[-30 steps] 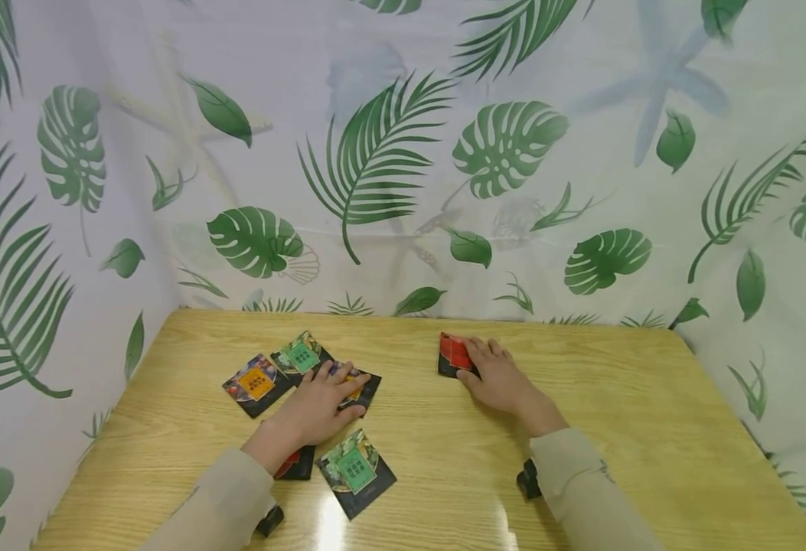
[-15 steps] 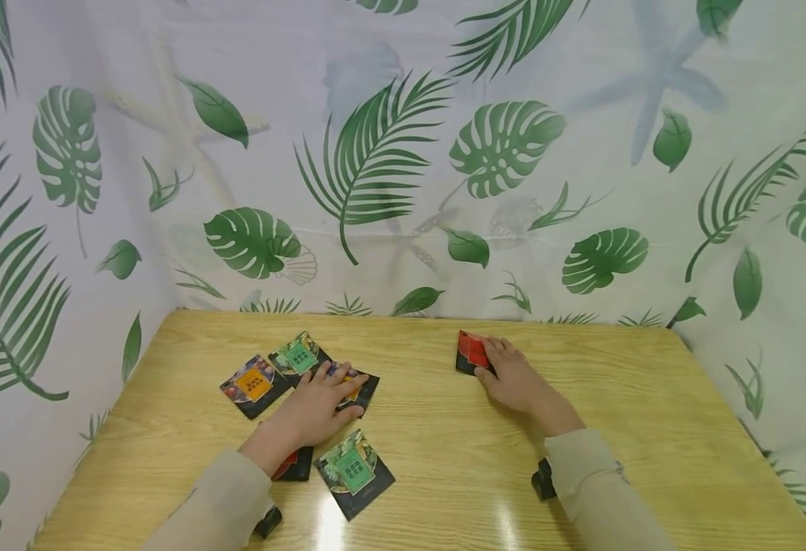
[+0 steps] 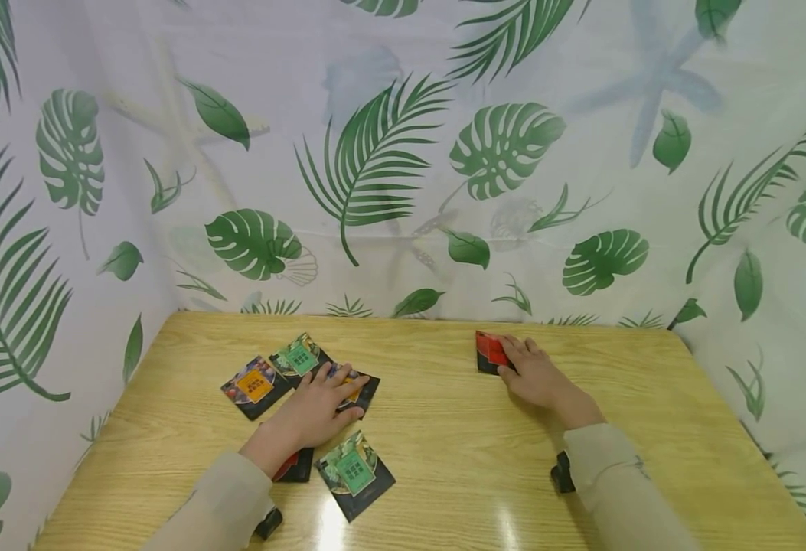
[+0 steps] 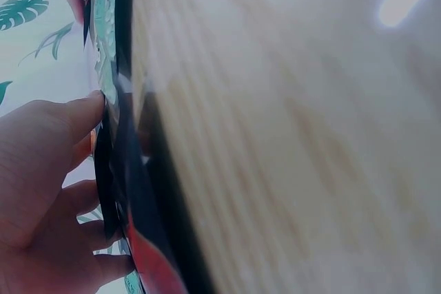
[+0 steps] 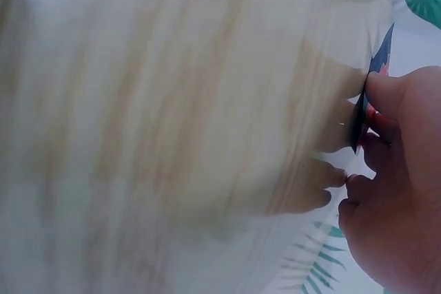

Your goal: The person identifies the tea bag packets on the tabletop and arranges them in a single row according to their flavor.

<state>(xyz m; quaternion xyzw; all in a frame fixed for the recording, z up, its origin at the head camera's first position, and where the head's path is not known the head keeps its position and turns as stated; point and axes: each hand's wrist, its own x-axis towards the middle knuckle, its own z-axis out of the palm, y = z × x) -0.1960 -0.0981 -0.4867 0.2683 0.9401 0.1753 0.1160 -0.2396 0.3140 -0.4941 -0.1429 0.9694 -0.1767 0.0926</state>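
Flat square packets with dark lower halves and bright pictures lie on the wooden table. In the head view my left hand [image 3: 316, 411] rests fingers spread on an orange-labelled packet [image 3: 356, 396], partly covering it. A red packet [image 3: 298, 467] shows from beneath that wrist. Around this hand lie another orange-labelled packet [image 3: 254, 386], a green-labelled one [image 3: 301, 357] behind, and a green-labelled one [image 3: 356, 474] in front. Far to the right, my right hand [image 3: 540, 376] presses a red packet [image 3: 489, 353] with extended fingers, its thumb at the near edge. The wrist views show packets nearly edge-on.
The yellowish wood table [image 3: 437, 451] ends at a leaf-printed cloth [image 3: 389, 283], which rises behind it and along both sides. A small black device [image 3: 562, 473] sits under the right sleeve, another black device [image 3: 269, 523] under the left.
My right hand has slid the red packet rightward along the back of the table. The left hand and the other packets have stayed in place.
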